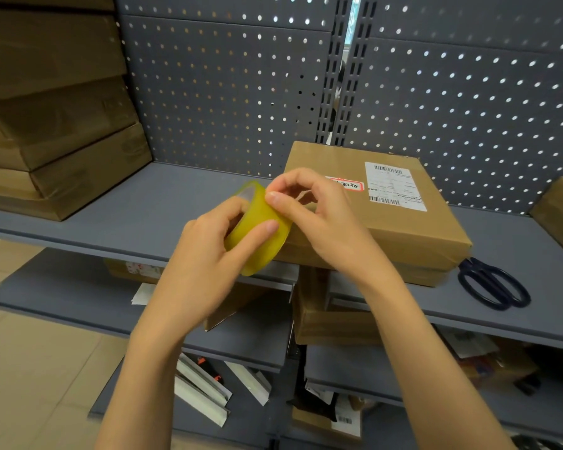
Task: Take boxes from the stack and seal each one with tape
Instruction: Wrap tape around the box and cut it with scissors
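A: Where is the tape roll (257,228)?
B: In the centre of the frame. The left hand (208,254) has a closed grip around it, and the right hand (316,216) pinches at its upper edge.
A: And the boxes?
B: One labelled box (397,216) lies on the shelf (163,203) behind the hands. The stack (52,125) is upper left, the scissors (494,284) at right.

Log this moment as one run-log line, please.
step: finding tape end | left hand: holds tape roll | right hand: picks at roll | labelled box: on shelf, unsealed | scissors: beside box
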Demonstrator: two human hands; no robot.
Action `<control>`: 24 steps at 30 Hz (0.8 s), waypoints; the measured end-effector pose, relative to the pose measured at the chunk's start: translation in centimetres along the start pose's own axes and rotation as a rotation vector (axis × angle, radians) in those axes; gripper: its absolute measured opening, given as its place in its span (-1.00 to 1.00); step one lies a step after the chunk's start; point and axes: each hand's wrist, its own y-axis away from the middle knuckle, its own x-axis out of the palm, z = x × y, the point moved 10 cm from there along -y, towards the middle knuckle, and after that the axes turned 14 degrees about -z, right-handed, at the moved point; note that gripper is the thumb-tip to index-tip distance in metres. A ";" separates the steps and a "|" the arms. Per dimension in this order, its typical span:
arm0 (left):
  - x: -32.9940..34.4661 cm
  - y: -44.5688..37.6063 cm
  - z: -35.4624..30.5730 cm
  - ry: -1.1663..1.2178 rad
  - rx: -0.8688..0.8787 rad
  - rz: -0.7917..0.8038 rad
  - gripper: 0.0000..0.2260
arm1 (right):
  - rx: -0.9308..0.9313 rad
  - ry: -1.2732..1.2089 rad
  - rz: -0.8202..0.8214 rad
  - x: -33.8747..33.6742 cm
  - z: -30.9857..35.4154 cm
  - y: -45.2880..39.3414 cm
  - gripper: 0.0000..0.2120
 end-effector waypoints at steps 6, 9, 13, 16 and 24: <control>-1.5 0.6 -1.4 0.026 0.045 -0.075 -0.91 | -0.015 -0.075 0.080 0.8 1.1 -0.1 -0.92; -2.4 1.2 -2.4 0.015 0.070 -0.119 -0.92 | -0.009 -0.174 0.130 1.6 1.8 -0.2 -0.92; -3.0 2.4 -2.7 0.002 0.058 -0.127 -0.92 | 0.015 -0.249 0.222 2.1 2.2 0.4 -0.94; -3.0 3.7 -2.5 -0.037 0.040 -0.104 -0.94 | -0.002 -0.246 0.301 2.2 2.5 1.3 -0.92; -0.4 6.0 -1.0 0.352 -0.321 -0.015 -0.84 | -0.107 0.075 0.084 0.4 2.5 2.5 -0.96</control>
